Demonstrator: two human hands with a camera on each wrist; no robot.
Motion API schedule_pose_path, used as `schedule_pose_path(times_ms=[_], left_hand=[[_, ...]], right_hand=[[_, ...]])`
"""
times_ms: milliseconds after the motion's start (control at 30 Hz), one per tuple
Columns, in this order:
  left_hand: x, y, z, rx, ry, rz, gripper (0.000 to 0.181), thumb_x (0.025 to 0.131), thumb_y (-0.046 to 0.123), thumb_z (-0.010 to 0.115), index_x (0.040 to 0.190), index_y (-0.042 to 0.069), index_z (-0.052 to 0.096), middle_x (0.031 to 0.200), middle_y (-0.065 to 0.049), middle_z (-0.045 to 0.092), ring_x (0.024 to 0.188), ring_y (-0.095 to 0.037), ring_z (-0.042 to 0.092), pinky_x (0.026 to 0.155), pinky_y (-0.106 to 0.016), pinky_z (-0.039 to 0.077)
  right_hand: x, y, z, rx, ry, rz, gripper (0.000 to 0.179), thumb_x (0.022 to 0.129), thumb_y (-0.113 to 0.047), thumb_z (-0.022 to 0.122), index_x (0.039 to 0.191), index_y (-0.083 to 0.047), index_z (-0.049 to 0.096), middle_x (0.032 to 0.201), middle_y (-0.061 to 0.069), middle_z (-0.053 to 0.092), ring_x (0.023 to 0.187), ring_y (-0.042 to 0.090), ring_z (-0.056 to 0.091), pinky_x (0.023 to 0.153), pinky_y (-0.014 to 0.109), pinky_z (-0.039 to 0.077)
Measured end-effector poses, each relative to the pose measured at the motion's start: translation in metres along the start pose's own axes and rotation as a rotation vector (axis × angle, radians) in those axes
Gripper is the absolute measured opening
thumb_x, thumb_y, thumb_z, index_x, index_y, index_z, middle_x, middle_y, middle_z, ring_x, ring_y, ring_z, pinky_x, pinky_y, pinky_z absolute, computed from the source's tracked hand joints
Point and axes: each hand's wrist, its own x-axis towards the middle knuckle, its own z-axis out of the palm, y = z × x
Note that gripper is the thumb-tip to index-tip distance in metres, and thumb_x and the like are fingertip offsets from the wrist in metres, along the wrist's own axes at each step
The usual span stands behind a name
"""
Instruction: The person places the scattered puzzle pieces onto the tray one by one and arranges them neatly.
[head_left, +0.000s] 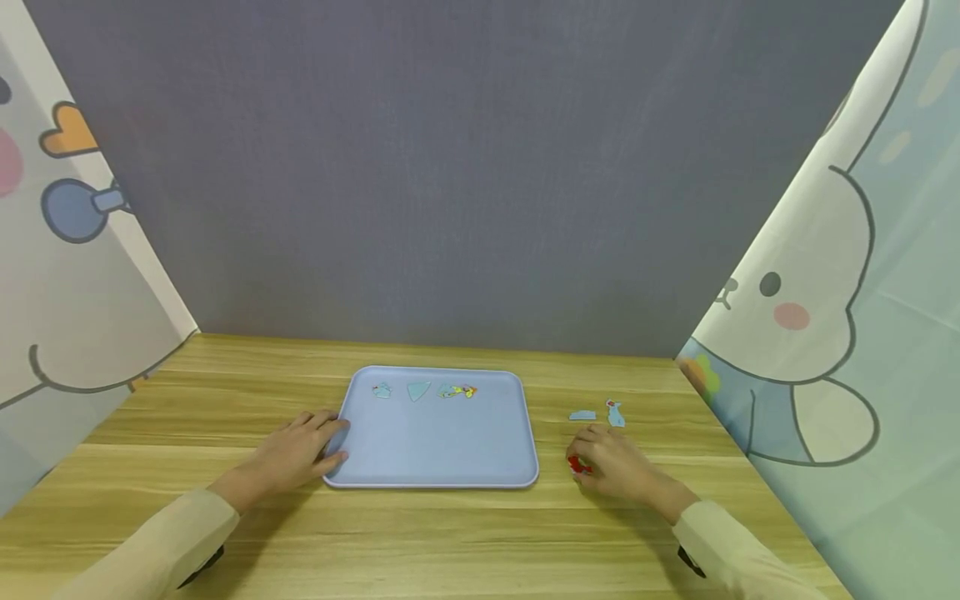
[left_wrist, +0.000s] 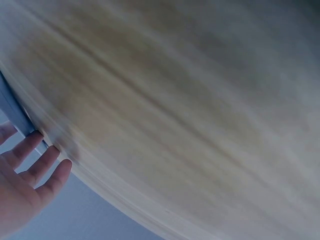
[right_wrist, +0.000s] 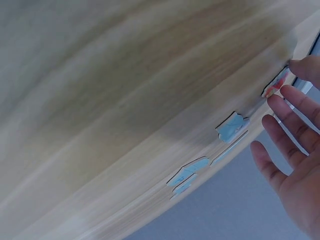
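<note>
My left hand rests on the left rim of a pale blue tray, thumb and fingers loosely spread; in the left wrist view its fingertips show beside the tray's edge. To the right of the tray, my right hand pinches a small flat red piece between thumb and fingers, low over the table. In the right wrist view the red-marked piece shows at the thumb and forefinger tips, with the other fingers spread.
Along the tray's far side lie a small light blue piece, a triangular piece and a yellow-and-blue patterned piece. Beyond my right hand are a flat blue piece and a taller blue piece on the wooden table. A grey panel stands behind.
</note>
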Motion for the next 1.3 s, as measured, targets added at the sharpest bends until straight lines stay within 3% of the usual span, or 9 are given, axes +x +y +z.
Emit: schedule_pose_path(times_ms=[467,733,967,1167,1300], left_hand=[[-0.0006,0.0013,-0.0020,-0.001,0.000,-0.001,0.048,0.085,0.037,0.061,0.120,0.005,0.057,0.122,-0.017,0.054,0.107,-0.040,0.053,0.082,-0.059,0.047],[-0.0010,0.0018,-0.0025,-0.009,-0.001,0.001,0.048,0.085,0.037,0.061,0.120,0.004,0.057,0.122,-0.016,0.054,0.107,-0.039,0.053,0.081,-0.059,0.047],[-0.0011,0.0027,-0.0035,-0.006,-0.002,0.001,0.047,0.085,0.036,0.061,0.120,0.005,0.057,0.122,-0.016,0.053,0.107,-0.039,0.053,0.081,-0.058,0.048],[-0.0011,0.0026,-0.0033,-0.003,-0.001,0.006,0.047,0.086,0.036,0.061,0.120,0.004,0.057,0.122,-0.017,0.053,0.107,-0.038,0.053,0.082,-0.057,0.048],[-0.0014,0.0028,-0.0035,-0.004,0.000,0.008,0.047,0.086,0.035,0.061,0.120,0.004,0.057,0.122,-0.017,0.053,0.106,-0.038,0.053,0.081,-0.057,0.048]], right_hand=[[0.0001,-0.0027,-0.0018,0.052,-0.031,0.036,0.024,0.072,-0.020,0.075,0.093,-0.013,0.067,0.096,-0.003,0.064,0.091,0.017,0.057,0.080,0.038,0.052],[0.0010,-0.0019,0.0003,0.066,0.015,0.019,0.027,0.068,-0.016,0.078,0.093,-0.011,0.067,0.094,-0.002,0.063,0.087,0.015,0.057,0.071,0.028,0.053],[0.0036,-0.0022,-0.0008,0.079,-0.015,0.054,0.030,0.069,-0.017,0.076,0.096,-0.010,0.066,0.097,0.000,0.063,0.093,0.020,0.059,0.077,0.033,0.054],[0.0056,-0.0016,-0.0007,0.084,-0.017,0.053,0.030,0.070,-0.018,0.075,0.098,-0.009,0.067,0.098,0.001,0.061,0.094,0.020,0.058,0.073,0.029,0.053],[0.0081,-0.0007,0.0002,0.083,0.008,0.030,0.026,0.070,-0.017,0.075,0.094,-0.010,0.067,0.095,-0.001,0.061,0.093,0.019,0.059,0.083,0.035,0.053]])
